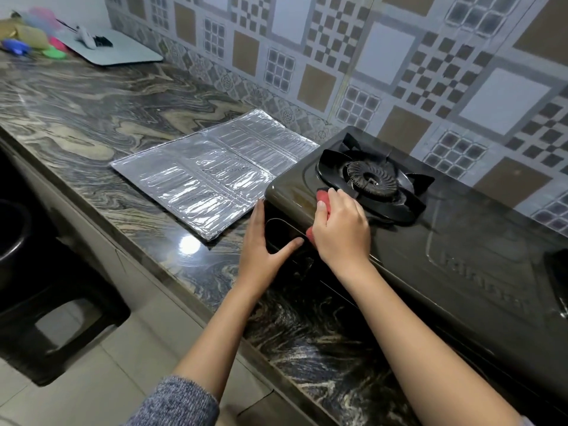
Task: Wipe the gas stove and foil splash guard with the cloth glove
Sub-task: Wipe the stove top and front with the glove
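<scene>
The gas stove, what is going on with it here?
A person wipes the gas stove top with a red cloth gripped in the right hand, in front of the burner. The left hand rests open against the stove's front left corner. The foil splash guard lies flat on the counter beside it.

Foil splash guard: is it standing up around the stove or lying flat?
Lying flat. The foil splash guard lies unfolded on the countertop beside the gas stove, with no panel raised.
</scene>
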Motion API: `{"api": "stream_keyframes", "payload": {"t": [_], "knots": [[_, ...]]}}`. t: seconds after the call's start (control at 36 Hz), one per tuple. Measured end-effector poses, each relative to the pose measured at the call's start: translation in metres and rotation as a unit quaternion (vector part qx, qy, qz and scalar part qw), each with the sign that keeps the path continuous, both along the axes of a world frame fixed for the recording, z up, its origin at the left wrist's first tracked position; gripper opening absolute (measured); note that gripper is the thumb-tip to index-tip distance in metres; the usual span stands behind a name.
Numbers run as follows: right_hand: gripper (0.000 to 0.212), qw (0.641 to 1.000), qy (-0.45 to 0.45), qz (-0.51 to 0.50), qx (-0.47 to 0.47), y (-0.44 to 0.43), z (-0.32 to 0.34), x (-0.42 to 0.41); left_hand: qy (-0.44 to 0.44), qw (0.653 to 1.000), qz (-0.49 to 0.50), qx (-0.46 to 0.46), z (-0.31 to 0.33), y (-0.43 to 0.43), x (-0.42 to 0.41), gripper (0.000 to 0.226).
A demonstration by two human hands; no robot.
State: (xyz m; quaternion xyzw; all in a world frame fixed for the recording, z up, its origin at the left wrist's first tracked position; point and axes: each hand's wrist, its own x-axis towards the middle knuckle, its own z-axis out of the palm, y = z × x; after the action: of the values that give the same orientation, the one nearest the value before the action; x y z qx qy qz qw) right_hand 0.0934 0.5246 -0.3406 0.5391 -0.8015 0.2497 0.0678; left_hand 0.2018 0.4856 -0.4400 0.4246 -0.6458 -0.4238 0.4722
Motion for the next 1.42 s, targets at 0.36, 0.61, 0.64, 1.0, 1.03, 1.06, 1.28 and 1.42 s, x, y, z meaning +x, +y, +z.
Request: {"api": "stream_keyframes", "payload": {"t": [0.36, 0.61, 0.64, 1.0, 1.03, 1.06, 1.28, 1.42], "knots": [[0.035, 0.997, -0.023, 0.058, 0.038, -0.040, 0.011, 0.015, -0.012, 1.000, 0.006, -0.003, -0.001, -0.002, -0.001, 0.102], [0.033, 0.992, -0.027, 0.114, 0.048, -0.067, 0.011, 0.020, 0.008, 1.000, 0.002, 0.013, -0.007, -0.002, 0.001, 0.101], [0.031, 0.991, -0.022, 0.125, 0.047, -0.068, 0.011, 0.020, 0.011, 1.000, 0.002, 0.012, -0.007, -0.002, 0.001, 0.101], [0.037, 0.950, 0.105, 0.286, 0.065, -0.062, 0.015, 0.021, 0.039, 0.999, -0.005, 0.037, -0.010, -0.002, -0.002, 0.105], [0.036, 0.944, 0.123, 0.299, 0.067, -0.061, 0.015, 0.020, 0.039, 0.999, -0.005, 0.037, -0.010, -0.002, -0.001, 0.105], [0.036, 0.937, 0.140, 0.313, 0.070, -0.060, 0.015, 0.019, 0.039, 0.999, -0.007, 0.036, -0.010, -0.002, -0.001, 0.104], [0.030, 0.895, 0.220, 0.385, 0.046, -0.043, 0.005, 0.009, 0.046, 0.998, -0.019, 0.035, -0.011, -0.001, 0.002, 0.098], [0.035, 0.908, 0.192, 0.369, 0.056, -0.026, 0.003, 0.001, 0.035, 0.998, -0.028, 0.036, -0.011, -0.001, 0.003, 0.097]]}}
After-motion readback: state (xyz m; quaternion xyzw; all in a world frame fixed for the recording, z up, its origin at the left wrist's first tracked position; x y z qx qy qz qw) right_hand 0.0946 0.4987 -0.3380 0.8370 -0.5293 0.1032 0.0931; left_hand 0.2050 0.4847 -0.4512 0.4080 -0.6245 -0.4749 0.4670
